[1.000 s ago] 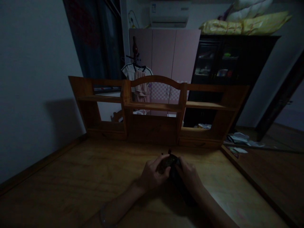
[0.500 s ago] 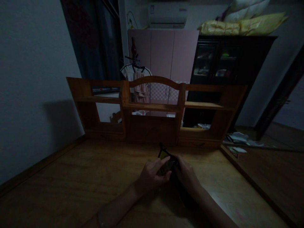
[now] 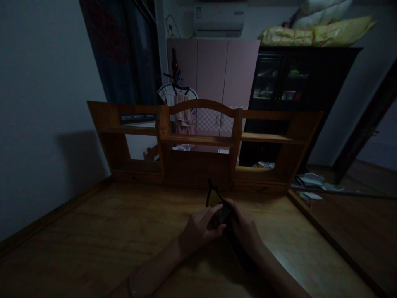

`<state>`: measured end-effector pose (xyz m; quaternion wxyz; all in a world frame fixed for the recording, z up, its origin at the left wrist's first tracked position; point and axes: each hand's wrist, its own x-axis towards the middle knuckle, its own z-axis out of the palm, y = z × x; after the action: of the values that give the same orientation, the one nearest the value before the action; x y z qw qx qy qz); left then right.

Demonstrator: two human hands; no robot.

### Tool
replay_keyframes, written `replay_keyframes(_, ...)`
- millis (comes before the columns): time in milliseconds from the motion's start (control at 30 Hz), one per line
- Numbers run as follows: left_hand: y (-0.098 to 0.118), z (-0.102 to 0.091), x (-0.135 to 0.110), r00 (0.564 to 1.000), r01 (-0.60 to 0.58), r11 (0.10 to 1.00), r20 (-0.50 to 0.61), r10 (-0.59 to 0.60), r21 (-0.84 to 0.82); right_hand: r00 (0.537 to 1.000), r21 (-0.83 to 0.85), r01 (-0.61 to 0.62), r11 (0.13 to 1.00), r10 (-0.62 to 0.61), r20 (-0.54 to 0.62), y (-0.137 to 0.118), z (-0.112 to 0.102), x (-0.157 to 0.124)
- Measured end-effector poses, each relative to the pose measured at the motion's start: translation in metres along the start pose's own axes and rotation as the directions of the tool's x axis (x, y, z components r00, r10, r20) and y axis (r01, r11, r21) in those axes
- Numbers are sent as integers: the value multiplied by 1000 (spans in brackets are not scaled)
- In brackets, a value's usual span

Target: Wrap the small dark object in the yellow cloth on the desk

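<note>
Object [image 3: 223, 214], dark and yellow, between left hand [image 3: 199, 226] and right hand [image 3: 245, 227]

Two hands [image 3: 198, 227] near six o'clock, with one black-and-yellow item [image 3: 213, 198]; two drawers [image 3: 145, 178], at eight and four; one air conditioner [image 3: 219, 18] at twelve; one dark cabinet [image 3: 322, 78] at two.

Wooden tabletop [image 3: 93, 231], brown shelf unit [image 3: 198, 140] along its far edge

The bare left hand [image 3: 200, 227] and right hand [image 3: 245, 227] partly hide a black-edged, yellow-panelled object [image 3: 213, 199] (the dark glossy piece [image 3: 223, 213] between them is too dim to identify). The upper edge crops a puffy white bundle [image 3: 324, 13].
</note>
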<state>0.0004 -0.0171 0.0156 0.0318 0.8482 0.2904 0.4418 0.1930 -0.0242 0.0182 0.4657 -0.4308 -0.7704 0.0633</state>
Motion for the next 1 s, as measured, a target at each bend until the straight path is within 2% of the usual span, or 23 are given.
replay_keyframes(133, 3, -1, 4, 996, 82, 991, -8, -83, -110, 999, -1, -41, 999, 41, -6, -2, -2, 0)
replay_keyframes(300, -1, -1, 6, 977, 213, 955, 67, -203, -205, 984, -2, -173, 985, 173, 45, 2, -1, -2)
replay_keyframes(467, -8, 7, 5, 941, 339, 881, 134, -311, -331, 993, -59, -111, 992, 113, 38, 9, -1, -1)
replay_keyframes(633, -12, 14, 4, 939, 341, 876, 91, -330, -341, 994, -78, -91, 993, 95, 46, 7, -2, 2)
replay_keyframes(833, -18, 12, 3, 934, 357, 887, 134, -331, -293, 994, -65, -85, 994, 89, 70, -1, -1, 4)
replay_keyframes(1000, -22, 9, 2, 927, 374, 881, 125, -353, -289, 993, -39, -89, 995, 92, 76, -9, -2, 5)
